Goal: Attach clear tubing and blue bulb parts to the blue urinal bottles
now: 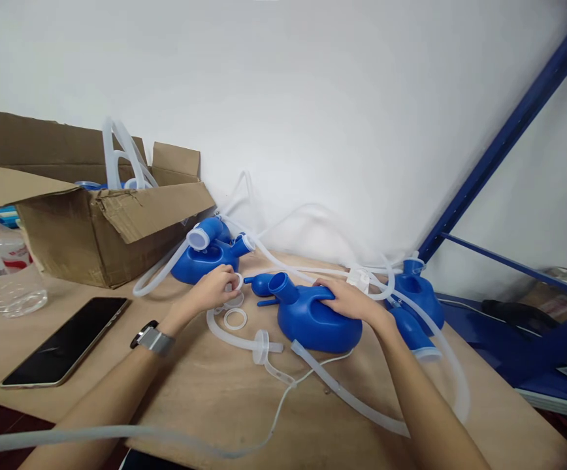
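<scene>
Between the fingers of my left hand (pixel 219 287) is a thin white ring (pixel 237 282), held by its edge. My right hand (pixel 347 300) rests over the handle of a blue bottle (pixel 313 323), its fingers bent around it. The bottle's open neck (pixel 282 287) points up and left. Just below my left hand, another white ring (pixel 235 318) and a translucent disc (pixel 234 300) lie on the table. A clear tube (pixel 234 339) passes through a white cap (pixel 260 347) in front of the bottle. Beside the neck sits a small blue piece (pixel 262 285).
An open cardboard box (pixel 63 228) holds blue bottles and tubes. Other blue bottles stand at left (pixel 205 261) and right (pixel 421 297). A phone (pixel 68 339) and a water bottle (pixel 6 267) lie left. Loose tubes (pixel 356 405) cross the table (pixel 195 405). Blue shelving (pixel 509 124) stands right.
</scene>
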Motion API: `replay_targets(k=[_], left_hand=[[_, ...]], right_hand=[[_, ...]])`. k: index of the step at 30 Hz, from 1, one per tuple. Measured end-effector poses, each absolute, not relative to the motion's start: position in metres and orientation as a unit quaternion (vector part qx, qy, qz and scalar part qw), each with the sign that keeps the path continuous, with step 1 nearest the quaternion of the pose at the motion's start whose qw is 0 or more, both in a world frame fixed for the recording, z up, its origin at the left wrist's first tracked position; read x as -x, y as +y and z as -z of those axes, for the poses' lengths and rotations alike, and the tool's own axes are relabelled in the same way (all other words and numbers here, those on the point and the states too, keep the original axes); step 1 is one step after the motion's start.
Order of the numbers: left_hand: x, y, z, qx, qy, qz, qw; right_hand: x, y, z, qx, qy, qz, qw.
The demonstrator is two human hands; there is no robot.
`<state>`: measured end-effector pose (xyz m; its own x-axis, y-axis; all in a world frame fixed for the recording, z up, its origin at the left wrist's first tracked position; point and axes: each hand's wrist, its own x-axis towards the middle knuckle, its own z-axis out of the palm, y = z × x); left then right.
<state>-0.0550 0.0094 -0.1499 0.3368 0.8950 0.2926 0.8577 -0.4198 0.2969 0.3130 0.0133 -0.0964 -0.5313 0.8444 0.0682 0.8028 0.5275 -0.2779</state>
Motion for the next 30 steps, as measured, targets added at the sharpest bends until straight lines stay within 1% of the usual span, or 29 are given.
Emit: replay_targets(k=[5,9,13,16,20,25,30], left_hand=[[0.042,0.013,0.175,-0.82,0.485,-0.3,0.058],[0.035,0.016,0.186,-0.821,0.477,-0.305,0.075],[0.027,0.023,0.186,-0.808,0.496,-0.309,0.078],[0.023,0.031,0.183,-0.792,0.519,-0.311,0.076],[0.02,0.044,0.179,-0.809,0.507,-0.284,0.091],[0.016,0.056,0.171,-0.843,0.479,-0.221,0.108],[0.014,0.059,0.163,-0.833,0.507,-0.206,0.087]], right_hand=[[-0.32,0.013,0.095,0.479,-0.872,-0.088,0.051],[-0.314,0.007,0.091,0.478,-0.872,-0.096,0.033],[-0.307,-0.002,0.083,0.52,-0.844,-0.131,0.011],[-0.305,-0.006,0.079,0.512,-0.844,-0.158,0.024],[-0.306,-0.005,0.079,0.481,-0.857,-0.177,0.06],[-0.308,-0.007,0.079,0.471,-0.857,-0.195,0.078],[-0.308,-0.007,0.079,0.475,-0.855,-0.193,0.078]])
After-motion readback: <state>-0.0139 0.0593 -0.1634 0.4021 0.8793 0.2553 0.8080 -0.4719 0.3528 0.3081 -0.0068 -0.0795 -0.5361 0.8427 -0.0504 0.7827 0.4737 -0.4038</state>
